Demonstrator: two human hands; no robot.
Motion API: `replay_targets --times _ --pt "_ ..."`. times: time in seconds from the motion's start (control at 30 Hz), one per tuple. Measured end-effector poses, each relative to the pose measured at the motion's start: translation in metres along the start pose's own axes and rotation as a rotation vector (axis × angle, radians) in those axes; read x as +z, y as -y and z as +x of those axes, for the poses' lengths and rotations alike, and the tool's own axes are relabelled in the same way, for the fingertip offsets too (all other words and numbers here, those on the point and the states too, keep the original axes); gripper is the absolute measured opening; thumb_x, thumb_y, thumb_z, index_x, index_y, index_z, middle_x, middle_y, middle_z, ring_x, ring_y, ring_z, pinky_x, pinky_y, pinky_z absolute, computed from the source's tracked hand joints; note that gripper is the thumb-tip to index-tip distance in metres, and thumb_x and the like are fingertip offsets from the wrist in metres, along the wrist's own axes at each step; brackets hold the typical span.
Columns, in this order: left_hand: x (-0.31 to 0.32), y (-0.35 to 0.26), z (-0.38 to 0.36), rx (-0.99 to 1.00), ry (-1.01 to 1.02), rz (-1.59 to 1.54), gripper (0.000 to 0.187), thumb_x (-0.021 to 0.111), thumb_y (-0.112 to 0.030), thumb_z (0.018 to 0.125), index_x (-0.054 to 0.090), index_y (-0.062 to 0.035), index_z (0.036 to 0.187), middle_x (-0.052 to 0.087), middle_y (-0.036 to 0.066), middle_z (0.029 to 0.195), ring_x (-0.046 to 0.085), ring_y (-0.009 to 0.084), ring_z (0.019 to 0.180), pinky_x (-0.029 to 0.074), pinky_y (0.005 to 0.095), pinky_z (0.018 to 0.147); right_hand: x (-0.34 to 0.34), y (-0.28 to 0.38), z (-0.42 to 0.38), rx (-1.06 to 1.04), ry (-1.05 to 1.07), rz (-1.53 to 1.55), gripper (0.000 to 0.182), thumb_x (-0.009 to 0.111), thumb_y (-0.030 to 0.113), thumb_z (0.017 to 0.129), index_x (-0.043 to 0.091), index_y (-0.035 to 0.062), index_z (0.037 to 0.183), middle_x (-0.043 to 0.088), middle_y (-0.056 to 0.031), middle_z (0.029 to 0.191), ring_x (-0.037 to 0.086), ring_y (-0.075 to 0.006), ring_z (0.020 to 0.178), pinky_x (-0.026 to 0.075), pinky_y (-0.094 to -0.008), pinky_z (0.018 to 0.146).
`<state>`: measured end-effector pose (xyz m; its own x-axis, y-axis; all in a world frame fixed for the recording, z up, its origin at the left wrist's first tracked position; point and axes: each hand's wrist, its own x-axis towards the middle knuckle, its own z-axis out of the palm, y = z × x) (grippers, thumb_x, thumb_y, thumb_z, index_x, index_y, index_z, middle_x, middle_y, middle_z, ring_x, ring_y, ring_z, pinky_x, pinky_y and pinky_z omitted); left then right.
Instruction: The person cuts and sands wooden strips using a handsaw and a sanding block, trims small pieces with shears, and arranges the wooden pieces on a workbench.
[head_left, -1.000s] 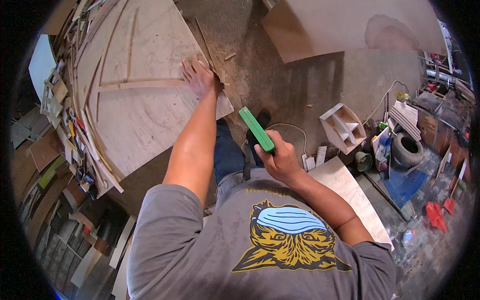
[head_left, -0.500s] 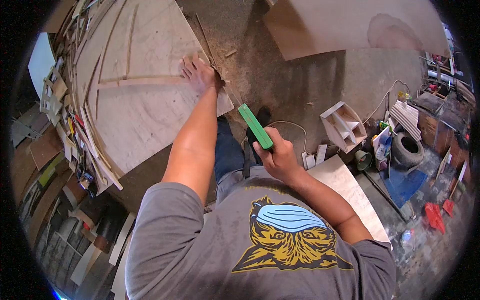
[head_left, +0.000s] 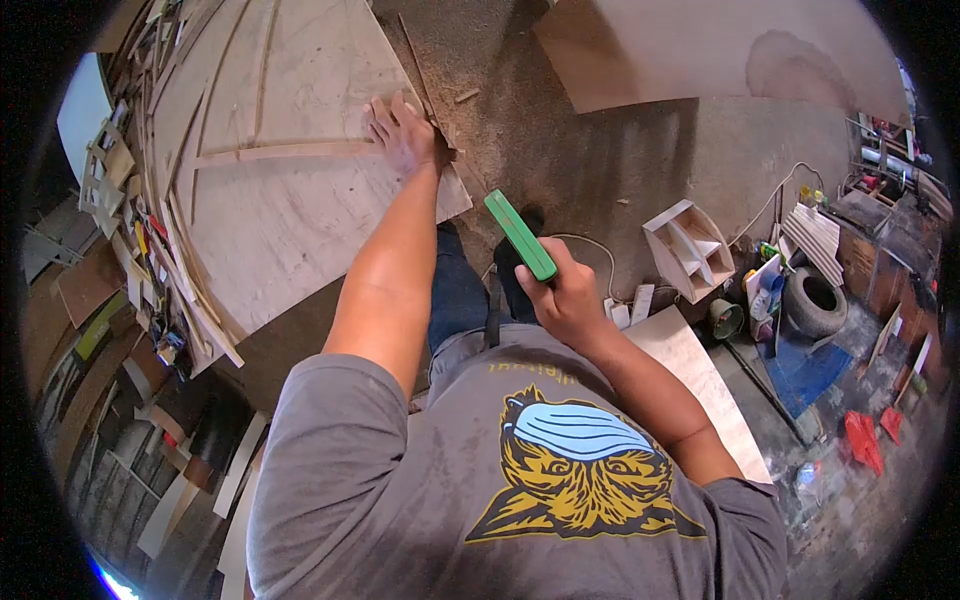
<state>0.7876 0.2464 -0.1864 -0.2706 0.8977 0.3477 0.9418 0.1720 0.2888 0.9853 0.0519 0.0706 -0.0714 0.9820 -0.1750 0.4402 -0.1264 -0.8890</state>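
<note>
My right hand (head_left: 569,290) is wrapped round the green handle of a handsaw (head_left: 519,236). The saw's thin blade is seen nearly edge-on, running from the handle towards the end of a narrow wooden strip (head_left: 290,152). That strip lies across a large plywood sheet (head_left: 310,235), its end at the sheet's right edge. With fingers spread, my left hand (head_left: 407,140) presses down on the strip near that edge; the thumb is hard to make out. Where the blade meets the wood is too fine to see clearly.
Thin wood strips (head_left: 180,260) are heaped along the sheet's left side. Another board (head_left: 690,50) is at the upper right. To the right are a small white-and-wood shelf unit (head_left: 690,250), a tyre (head_left: 815,300) and a bucket (head_left: 726,320). A cable (head_left: 600,246) crosses the floor.
My right hand and the saw handle have moved a little forward, towards the strip's end. My left hand stays pressed on the strip, and the view has shifted slightly.
</note>
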Motion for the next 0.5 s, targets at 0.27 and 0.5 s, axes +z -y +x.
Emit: replay_targets --times 0.27,0.5 --pt "0.006 0.003 0.006 0.015 -0.058 -0.035 0.034 0.059 -0.021 0.097 0.061 -0.0147 0.130 0.050 0.018 0.147 0.042 0.0412 0.142 0.034 0.0562 0.116 0.006 -0.005 0.015 -0.043 -0.013 0.018 0.027 0.071 0.019 0.096 0.056 0.0047 0.114 0.066 -0.0224 0.080 0.068 -0.0438 0.072 0.052 -0.0463 0.058" --pt "0.005 0.004 0.002 0.015 -0.053 -0.065 0.035 0.058 -0.020 0.097 0.061 -0.0139 0.131 0.048 0.018 0.149 0.038 0.0411 0.144 0.032 0.0563 0.118 0.010 -0.008 0.021 -0.020 0.016 0.025 0.028 0.072 0.019 0.096 0.056 0.0055 0.115 0.066 -0.0214 0.083 0.069 -0.0430 0.074 0.052 -0.0455 0.060"
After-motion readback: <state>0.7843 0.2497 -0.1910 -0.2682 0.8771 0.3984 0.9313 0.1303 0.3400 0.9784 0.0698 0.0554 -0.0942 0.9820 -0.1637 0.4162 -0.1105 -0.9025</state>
